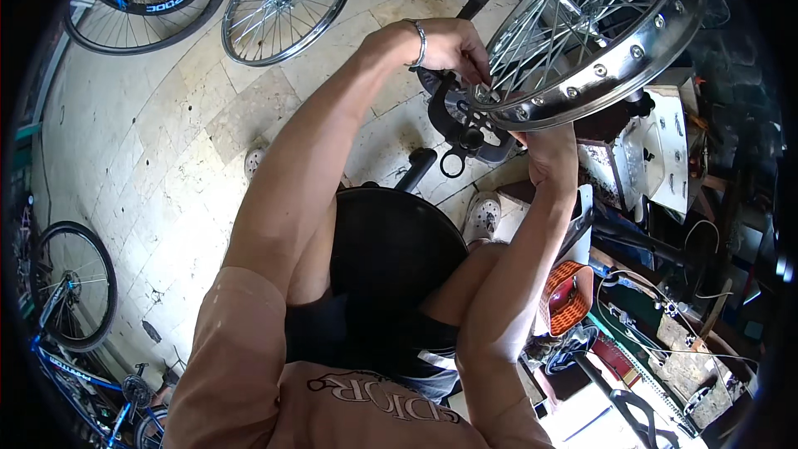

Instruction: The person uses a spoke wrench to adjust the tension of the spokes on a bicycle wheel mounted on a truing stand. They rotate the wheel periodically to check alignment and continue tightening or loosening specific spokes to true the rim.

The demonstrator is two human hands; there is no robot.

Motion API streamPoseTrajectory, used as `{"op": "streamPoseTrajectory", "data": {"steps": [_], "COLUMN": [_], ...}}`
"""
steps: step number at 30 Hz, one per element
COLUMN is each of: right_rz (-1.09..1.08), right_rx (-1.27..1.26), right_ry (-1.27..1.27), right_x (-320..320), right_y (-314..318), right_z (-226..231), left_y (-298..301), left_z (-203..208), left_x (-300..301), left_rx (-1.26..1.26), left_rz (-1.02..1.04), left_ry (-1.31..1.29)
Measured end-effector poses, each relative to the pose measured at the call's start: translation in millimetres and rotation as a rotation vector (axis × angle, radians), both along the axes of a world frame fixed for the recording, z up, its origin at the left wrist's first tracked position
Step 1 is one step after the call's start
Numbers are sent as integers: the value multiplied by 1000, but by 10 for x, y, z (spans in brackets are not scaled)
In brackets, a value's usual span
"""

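Note:
A chrome spoked wheel rim (611, 75) without a tire stands tilted in front of me at the upper right, on a black metal stand (453, 116). My left hand (455, 48), with a bracelet at the wrist, reaches to the rim's near left part. Its fingers are pinched together beside the spokes (528, 46); whatever small thing they grip there is too small to make out. From below, my right hand (550, 152) comes up against the rim's underside. The rim hides its fingers, so their hold does not show.
Another bare spoked wheel (287, 4) lies on the tiled floor, near a blue bicycle's wheel (154, 4). More bicycles (75, 299) stand at the left. A black round seat (397, 237) is between my legs. On the right are an orange basket (568, 295) and cluttered tools.

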State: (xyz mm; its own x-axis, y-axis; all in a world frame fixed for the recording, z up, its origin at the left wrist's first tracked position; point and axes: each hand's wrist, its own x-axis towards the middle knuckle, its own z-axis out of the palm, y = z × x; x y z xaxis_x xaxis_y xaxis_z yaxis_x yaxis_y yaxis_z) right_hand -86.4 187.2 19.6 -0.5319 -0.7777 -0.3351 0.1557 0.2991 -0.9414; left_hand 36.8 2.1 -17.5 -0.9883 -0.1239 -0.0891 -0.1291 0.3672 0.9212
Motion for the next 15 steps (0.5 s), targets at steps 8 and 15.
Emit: {"op": "streamPoseTrajectory", "data": {"steps": [8,15], "right_rz": [117,135], "right_rx": [27,32], "right_ry": [212,132], "right_x": [-33,-40], "right_y": [1,17], "right_z": [-66,-154], "left_y": [30,576], "left_z": [145,655], "left_x": [2,208], "left_rx": [61,-512], "left_rz": [0,133], "left_ry": [-24,-105]}}
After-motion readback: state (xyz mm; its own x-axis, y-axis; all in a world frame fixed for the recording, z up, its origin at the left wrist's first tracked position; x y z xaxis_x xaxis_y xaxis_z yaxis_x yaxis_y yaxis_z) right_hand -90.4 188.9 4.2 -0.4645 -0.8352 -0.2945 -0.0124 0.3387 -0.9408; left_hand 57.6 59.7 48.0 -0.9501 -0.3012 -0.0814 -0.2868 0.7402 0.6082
